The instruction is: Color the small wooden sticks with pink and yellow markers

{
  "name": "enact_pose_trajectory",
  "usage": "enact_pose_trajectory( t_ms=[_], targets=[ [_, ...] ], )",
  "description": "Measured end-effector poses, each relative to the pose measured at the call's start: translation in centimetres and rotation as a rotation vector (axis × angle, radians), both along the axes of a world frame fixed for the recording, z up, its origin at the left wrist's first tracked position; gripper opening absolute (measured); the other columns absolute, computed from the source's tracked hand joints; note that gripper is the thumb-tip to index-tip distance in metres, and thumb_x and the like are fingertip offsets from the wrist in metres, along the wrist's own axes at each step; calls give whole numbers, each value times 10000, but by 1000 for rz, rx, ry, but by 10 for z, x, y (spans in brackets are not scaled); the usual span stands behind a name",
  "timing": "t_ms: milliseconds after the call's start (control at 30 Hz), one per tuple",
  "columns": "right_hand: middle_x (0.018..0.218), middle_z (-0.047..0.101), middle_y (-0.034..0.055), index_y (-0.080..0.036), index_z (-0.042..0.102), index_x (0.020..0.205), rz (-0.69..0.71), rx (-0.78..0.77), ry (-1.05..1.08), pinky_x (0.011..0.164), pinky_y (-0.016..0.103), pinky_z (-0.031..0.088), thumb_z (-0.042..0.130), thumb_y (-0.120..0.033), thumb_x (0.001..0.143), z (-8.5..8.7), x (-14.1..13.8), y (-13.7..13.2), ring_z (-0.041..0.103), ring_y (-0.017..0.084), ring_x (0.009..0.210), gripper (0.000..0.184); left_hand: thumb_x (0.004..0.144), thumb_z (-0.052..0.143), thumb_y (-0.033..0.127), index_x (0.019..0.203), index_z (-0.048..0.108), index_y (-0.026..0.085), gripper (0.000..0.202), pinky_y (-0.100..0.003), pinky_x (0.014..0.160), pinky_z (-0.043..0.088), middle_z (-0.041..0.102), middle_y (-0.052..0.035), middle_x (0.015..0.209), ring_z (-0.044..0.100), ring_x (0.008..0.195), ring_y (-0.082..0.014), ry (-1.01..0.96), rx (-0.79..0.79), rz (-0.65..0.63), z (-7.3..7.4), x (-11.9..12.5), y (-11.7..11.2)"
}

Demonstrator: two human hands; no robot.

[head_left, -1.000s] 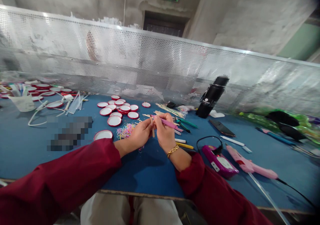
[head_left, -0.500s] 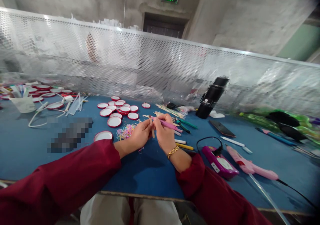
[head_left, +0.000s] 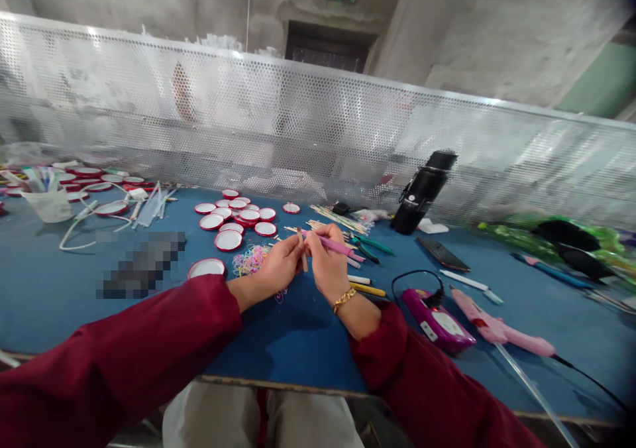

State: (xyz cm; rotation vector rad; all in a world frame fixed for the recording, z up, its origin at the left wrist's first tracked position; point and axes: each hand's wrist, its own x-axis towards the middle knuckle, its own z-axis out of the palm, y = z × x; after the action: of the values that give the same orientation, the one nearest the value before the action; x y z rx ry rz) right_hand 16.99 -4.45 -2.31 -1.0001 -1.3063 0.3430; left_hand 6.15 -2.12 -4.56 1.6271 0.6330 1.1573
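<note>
Between the fingers of my left hand (head_left: 279, 262) stands a flat wooden craft stick (head_left: 304, 258), roughly upright. My right hand (head_left: 328, 264) is closed on a pink marker pen (head_left: 338, 246), its tip end touching or very close to the stick's upper part. The two hands nearly meet over the blue table (head_left: 278, 362). A heap of colourful rubber bands (head_left: 250, 260) lies just left of my left hand. By my right hand are a yellow marker (head_left: 366, 289) and a white one (head_left: 358, 280).
White-faced red jar lids (head_left: 228, 240) spread at the centre left. Wooden sticks (head_left: 342, 219) and green-handled pliers (head_left: 373, 246) lie behind my hands. At right are a black bottle (head_left: 421, 193), a phone (head_left: 443, 254), a purple power strip (head_left: 437, 322) and a pink glue gun (head_left: 497, 325).
The view has shifted very slightly. Both hands keep their grips on the stick and the marker, with hardly any visible movement.
</note>
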Motion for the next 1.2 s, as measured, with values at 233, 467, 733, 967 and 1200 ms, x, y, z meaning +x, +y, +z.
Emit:
enact_pose_trajectory(
  t_ms=[233, 467, 733, 967, 1200],
  targets=[
    [728, 571, -6, -220, 500, 803, -3, 24, 26, 675, 313, 473, 565, -402, 826, -1, 0, 2, 559, 165, 731, 195, 873, 453, 537, 750, 445, 175, 383, -213, 440, 282, 437, 46, 556, 368, 454, -70, -22, -9, -4, 3, 0, -2],
    [734, 556, -2, -220, 501, 792, 3, 23, 5, 675, 318, 480, 563, -414, 825, -2, 0, 3, 561, 172, 750, 207, 859, 467, 551, 728, 444, 173, 400, -210, 434, 273, 418, 50, 543, 359, 447, -66, -27, -25, 12, 5, 0, -5],
    [730, 573, -11, -224, 505, 899, 63, 23, 41, 620, 296, 486, 541, -435, 860, 3, -1, -2, 557, 146, 653, 217, 866, 463, 545, 746, 456, 174, 390, -216, 449, 298, 447, 41, 566, 382, 467, -74, -24, -14, -18, 3, 0, 0],
    [780, 589, -2, -214, 514, 1014, 67, 36, 48, 701, 318, 502, 463, -428, 911, 9, 3, -2, 580, 141, 686, 243, 878, 470, 483, 762, 492, 164, 340, -213, 476, 300, 446, 38, 590, 365, 492, -70, -73, -23, 27, 14, -3, 1],
    [930, 609, 43, -216, 478, 1071, 62, 10, -38, 798, 369, 506, 584, -330, 830, 9, 3, -5, 605, 191, 873, 287, 876, 479, 467, 827, 535, 164, 312, -223, 491, 359, 555, 8, 632, 459, 512, -91, -75, -99, 3, 21, -4, -1]
  ],
)
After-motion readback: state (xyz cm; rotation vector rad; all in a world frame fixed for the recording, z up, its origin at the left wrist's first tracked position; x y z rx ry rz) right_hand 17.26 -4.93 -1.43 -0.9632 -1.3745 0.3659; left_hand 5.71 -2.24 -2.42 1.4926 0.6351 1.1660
